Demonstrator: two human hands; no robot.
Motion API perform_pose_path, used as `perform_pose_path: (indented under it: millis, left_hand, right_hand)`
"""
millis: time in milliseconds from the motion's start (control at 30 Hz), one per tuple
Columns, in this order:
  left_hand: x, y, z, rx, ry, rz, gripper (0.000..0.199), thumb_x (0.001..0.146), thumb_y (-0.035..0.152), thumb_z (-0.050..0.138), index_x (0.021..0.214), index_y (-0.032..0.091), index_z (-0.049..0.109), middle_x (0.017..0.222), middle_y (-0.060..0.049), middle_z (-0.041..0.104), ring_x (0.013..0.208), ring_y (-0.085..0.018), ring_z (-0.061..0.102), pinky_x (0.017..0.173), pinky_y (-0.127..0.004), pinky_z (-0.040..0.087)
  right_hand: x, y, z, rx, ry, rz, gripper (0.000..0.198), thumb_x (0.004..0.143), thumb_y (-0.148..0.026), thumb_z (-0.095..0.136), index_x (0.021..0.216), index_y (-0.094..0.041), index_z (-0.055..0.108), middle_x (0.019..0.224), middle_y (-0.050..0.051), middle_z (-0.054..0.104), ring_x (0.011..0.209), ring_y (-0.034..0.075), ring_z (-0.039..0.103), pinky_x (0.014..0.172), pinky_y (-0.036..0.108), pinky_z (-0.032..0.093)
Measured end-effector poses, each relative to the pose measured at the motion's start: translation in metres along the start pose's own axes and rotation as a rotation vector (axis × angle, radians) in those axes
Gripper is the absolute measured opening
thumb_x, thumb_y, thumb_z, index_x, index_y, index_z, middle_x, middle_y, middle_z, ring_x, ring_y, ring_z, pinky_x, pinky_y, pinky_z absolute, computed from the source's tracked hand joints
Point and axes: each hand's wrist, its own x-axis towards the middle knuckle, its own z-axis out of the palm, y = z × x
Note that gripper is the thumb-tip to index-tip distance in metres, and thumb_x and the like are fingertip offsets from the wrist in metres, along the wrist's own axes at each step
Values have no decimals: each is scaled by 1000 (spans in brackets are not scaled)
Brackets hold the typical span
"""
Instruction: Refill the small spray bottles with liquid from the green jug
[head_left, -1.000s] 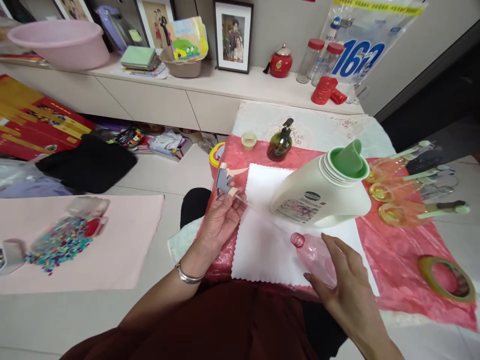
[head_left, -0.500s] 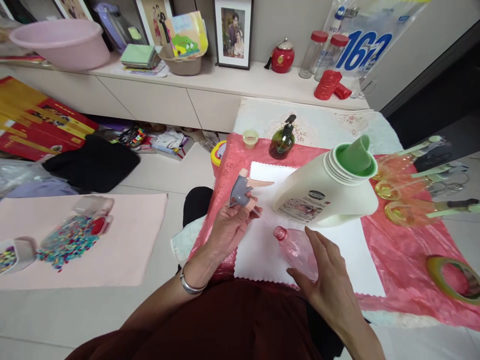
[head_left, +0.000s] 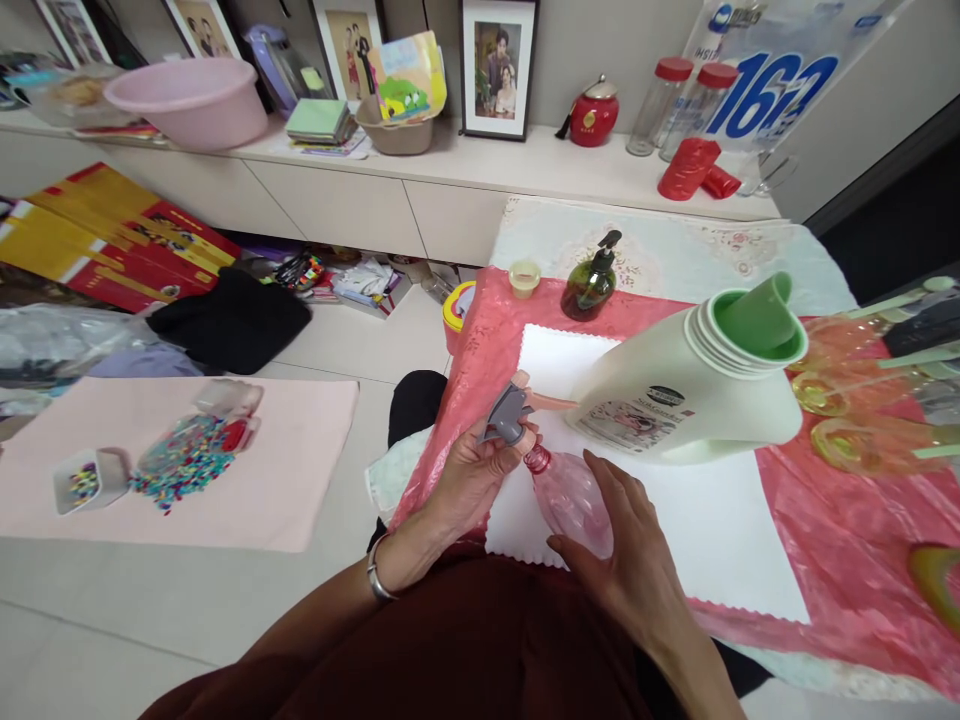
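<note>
My left hand (head_left: 472,475) is closed around a grey and peach trigger spray head (head_left: 508,416), its collar right at the mouth of a clear pink bottle (head_left: 571,500). Whether the collar sits on the threads I cannot tell. The bottle leans with its neck toward my left hand, and my right hand (head_left: 630,550) grips its lower body between thumb and fingers. Beyond it on the white scalloped sheet (head_left: 750,540) stands a big cream jug (head_left: 652,390) with a green funnel-like scoop (head_left: 757,320) in its mouth.
A dark green pump bottle (head_left: 589,288) and a small cup (head_left: 523,278) stand at the table's far side. Several orange spray bottles (head_left: 862,445) lie at the right, near a tape roll (head_left: 937,580). Beads (head_left: 184,465) lie on a pink mat (head_left: 300,480) at the left.
The spray head has come down to the bottle's mouth, and its thin tube, visible before, is now inside or hidden. The bottle has shifted slightly left; the camera view has turned left.
</note>
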Motion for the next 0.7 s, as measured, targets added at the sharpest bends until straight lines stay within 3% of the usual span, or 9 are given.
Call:
perform_pose_path:
  millis: [500, 700]
  left_hand:
    - [2, 11, -3, 38, 14, -34, 30, 71, 25, 94, 97, 22, 79, 111, -1, 77, 96, -15, 71, 100, -33, 51]
    - [0, 8, -4, 125, -73, -85, 27, 74, 31, 92, 96, 20, 80, 95, -3, 76, 82, -14, 66, 86, -32, 50]
  right_hand:
    - [-2, 5, 4, 34, -83, 66, 70, 98, -43, 57, 160, -28, 27, 148, 9, 40, 133, 30, 43, 103, 51, 48]
    - [-1, 4, 6, 127, -78, 93, 71, 97, -45, 58, 159, -34, 25, 147, 6, 42, 132, 30, 44, 102, 53, 48]
